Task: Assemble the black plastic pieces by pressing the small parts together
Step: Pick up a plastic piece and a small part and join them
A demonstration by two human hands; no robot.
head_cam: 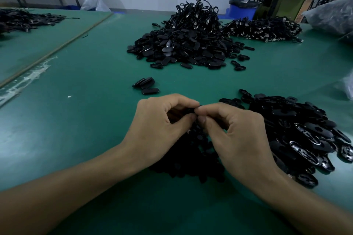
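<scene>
My left hand (160, 129) and my right hand (236, 135) meet fingertip to fingertip over the green mat, both pinching a small black plastic piece (191, 111) that is mostly hidden by the fingers. Beneath my hands lies a low heap of small black parts (193, 158). To the right spreads a pile of black oval shells (301, 133), some glossy side up. A few assembled-looking black ovals (146, 85) lie just beyond my hands.
A big mound of black ovals topped with black cables (189, 44) sits mid-table, with a pile of cable connectors (263, 28) behind right. Another black pile (23, 20) lies far left. A clear plastic bag (332, 15) and machinery stand at the back right.
</scene>
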